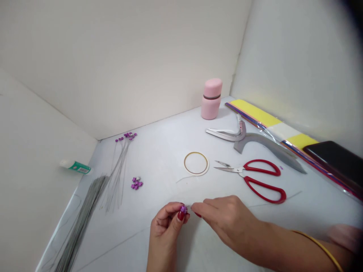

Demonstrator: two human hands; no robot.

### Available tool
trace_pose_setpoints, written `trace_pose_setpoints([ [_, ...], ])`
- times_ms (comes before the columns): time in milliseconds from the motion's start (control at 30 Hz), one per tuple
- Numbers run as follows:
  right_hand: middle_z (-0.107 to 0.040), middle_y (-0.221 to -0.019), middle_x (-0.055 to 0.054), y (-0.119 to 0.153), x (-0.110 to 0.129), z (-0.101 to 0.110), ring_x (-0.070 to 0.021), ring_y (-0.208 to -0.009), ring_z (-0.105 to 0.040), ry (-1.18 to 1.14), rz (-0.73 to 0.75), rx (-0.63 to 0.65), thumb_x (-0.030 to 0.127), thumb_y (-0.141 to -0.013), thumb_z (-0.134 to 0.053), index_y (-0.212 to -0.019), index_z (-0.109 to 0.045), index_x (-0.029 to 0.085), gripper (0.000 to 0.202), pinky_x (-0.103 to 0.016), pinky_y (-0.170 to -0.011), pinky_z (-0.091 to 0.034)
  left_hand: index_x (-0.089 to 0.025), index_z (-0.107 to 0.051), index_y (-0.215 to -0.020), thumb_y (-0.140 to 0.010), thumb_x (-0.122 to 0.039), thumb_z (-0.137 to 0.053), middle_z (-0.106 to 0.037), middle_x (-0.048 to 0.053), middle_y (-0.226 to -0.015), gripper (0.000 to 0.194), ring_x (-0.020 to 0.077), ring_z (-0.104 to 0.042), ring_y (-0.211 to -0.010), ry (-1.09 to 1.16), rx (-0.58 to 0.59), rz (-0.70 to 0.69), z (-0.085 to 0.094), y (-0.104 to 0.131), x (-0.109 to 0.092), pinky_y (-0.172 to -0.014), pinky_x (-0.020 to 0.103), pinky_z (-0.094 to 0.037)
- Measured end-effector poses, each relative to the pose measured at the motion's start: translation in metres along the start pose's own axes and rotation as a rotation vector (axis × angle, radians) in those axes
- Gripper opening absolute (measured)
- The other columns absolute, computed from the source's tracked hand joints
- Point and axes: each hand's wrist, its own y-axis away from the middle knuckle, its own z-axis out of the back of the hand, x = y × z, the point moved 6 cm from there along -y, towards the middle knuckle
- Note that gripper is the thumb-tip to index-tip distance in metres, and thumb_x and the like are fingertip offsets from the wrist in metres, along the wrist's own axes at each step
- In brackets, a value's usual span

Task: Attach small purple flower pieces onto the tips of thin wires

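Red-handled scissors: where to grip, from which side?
I'd take the scissors by the red loops, coming from the right, near side. They lie flat with the blades parted and pointing left, so that end looks worse to grab. The loops are spread, leaving openings for fingers, and the right hand is the nearer one.

Holds a small purple piece (184, 209) between thumb and fingers of the left hand (166, 228). Has the right hand (228, 215) just beside it, fingertips apparently together, perhaps on something too fine to make out. Has open red-handled scissors (239, 170) and a narrow tape roll (208, 167) beyond on the white table (161, 151), a purple cluster (136, 184) and grey wires (83, 217) to the left, a pink bottle (211, 105) near the wall (141, 68).
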Motion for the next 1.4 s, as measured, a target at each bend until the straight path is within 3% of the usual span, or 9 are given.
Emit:
trace_pose_setpoints([
  [267, -0.057, -0.066, 0.004, 0.001, -0.002, -0.004, -0.0123, -0.053, -0.049, 0.055, 0.006, 0.018, 0.01, -0.084, -0.04, -0.09, -0.052, 0.023, 0.018, -0.027, -0.05, -0.025, -0.019, -0.07, -0.066, -0.066, -0.022, -0.071, -0.062, -0.002, -0.065, 0.004, 0.0097, -0.054, -0.063, -0.264, 0.056, -0.143, -0.006, 0.003, -0.015, -0.06, 0.017, -0.045],
  [767, -0.059, -0.066, 0.004, 0.0, -0.003, -0.004, -0.0127, -0.053, -0.05, 0.084, 0.024, 0.056, 0.01, -0.083, -0.042, -0.086, -0.052, 0.022, 0.016, -0.027, -0.048, -0.024, -0.018, -0.069, -0.065, -0.067, -0.024, -0.07, -0.061, -0.002, -0.063, 0.006, 0.0105, -0.054, -0.063, -0.335, 0.094, -0.096, -0.006, 0.001, -0.011, -0.059, 0.017, -0.044],
  [1400, -0.06, -0.066, 0.003, 0.0, -0.002, -0.005, -0.0132, -0.052, -0.05, 0.096, 0.013, 0.095, 0.009, -0.081, -0.043, -0.085, -0.052, 0.021, 0.016, -0.027, -0.046, -0.024, -0.018, -0.071, -0.067, -0.062, -0.025, -0.074, -0.067, 0.0, -0.061, 0.01, 0.0112, -0.057, -0.06, -0.252, 0.059, -0.006, -0.005, 0.001, -0.002, -0.058, 0.018, -0.046],
])
